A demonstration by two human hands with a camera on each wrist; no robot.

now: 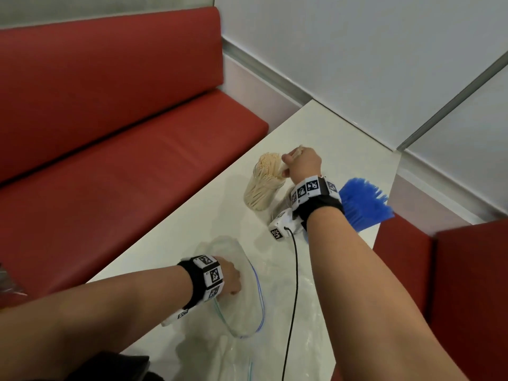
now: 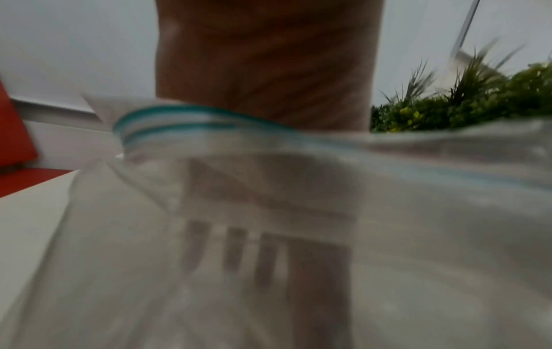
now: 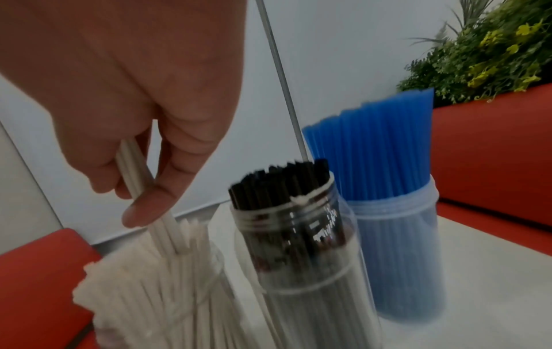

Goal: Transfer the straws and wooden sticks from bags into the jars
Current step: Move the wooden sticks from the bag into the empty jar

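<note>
On the white table (image 1: pixel 176 232) a clear jar packed with pale wooden sticks (image 1: pixel 262 185) stands by my right hand (image 1: pixel 291 160). That hand pinches a few wooden sticks (image 3: pixel 140 174) between thumb and fingers, their lower ends among the sticks in the jar (image 3: pixel 167 295). Beside it stand a jar of black straws (image 3: pixel 298 248) and a jar of blue straws (image 3: pixel 397 236), the blue straws (image 1: pixel 362 204) partly behind my wrist in the head view. My left hand (image 1: pixel 231 279) reaches inside a clear zip bag (image 1: pixel 247 295). Its fingers (image 2: pixel 269 259) show straight through the blurred plastic, holding nothing visible.
A second flat clear bag (image 1: pixel 305 320) lies near the table's front, with a black cable (image 1: pixel 295 270) crossing it. A red bench (image 1: pixel 110 133) runs along the left and a red seat (image 1: pixel 467 284) stands at the right. Green plants (image 3: pixel 493 47) rise behind the seat.
</note>
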